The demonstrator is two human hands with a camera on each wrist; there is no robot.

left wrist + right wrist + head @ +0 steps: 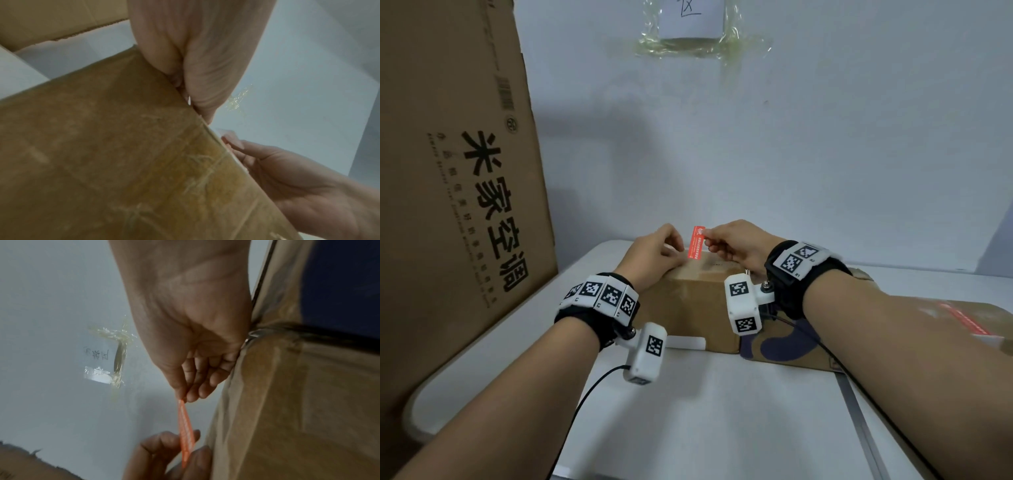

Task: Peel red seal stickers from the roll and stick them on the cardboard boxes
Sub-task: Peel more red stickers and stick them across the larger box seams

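A red seal sticker (pixel 697 242) stands upright over the top edge of a small brown cardboard box (pixel 695 308) on the white table. My right hand (pixel 707 237) pinches the sticker's upper end between thumb and forefinger (pixel 182 398). My left hand (pixel 681 255) rests on the box top with curled fingers and pinches the lower end of the sticker (pixel 186 426). In the left wrist view the left hand (pixel 195 73) sits at the box's (pixel 123 162) edge, with the right hand (pixel 287 178) behind it. The sticker roll is not in view.
A large printed carton (pixel 465 171) leans at the left. A lower box with dark blue print (pixel 784 346) adjoins the small box on the right, and a box at the far right bears a red sticker (pixel 962 318). A taped paper (pixel 688 27) hangs on the wall. The white table (pixel 722 411) extends toward me.
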